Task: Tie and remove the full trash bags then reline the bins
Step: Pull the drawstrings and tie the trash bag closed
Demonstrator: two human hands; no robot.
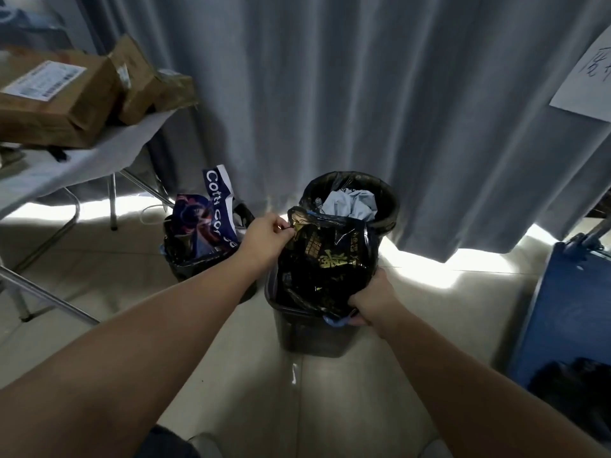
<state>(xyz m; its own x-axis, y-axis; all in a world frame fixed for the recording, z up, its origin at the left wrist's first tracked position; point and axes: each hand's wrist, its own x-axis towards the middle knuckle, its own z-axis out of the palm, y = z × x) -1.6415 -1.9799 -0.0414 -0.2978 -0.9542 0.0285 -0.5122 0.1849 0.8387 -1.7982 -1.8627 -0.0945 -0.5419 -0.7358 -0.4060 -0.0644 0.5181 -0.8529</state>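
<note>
Three bins stand on the floor tiles in front of the curtain [363, 94], each lined with a black bag and each full. That leaves three bags to tie, and none is knotted yet.

The person is working on the nearest one, a dark square bin [307, 335]. Its trash bag [324, 259], black with gold print, has been drawn up out of the rim. The left hand [267, 236] pinches the far top edge of the bag, lifting it clear. The right hand [370, 302] is closed on the near edge, where a blue drawstring [337, 320] loops out. The two grips on opposite sides look meant to gather the mouth shut for a knot.

Behind it, the round bin [386, 206] holds crumpled blue-grey material. The left bin [185, 259] has a Cotti paper bag [220, 206] sticking up out of it.

On the cloth-covered surface [66, 170] lie what seem to be three cardboard parcels [56, 97], though that corner is blurred.
</note>
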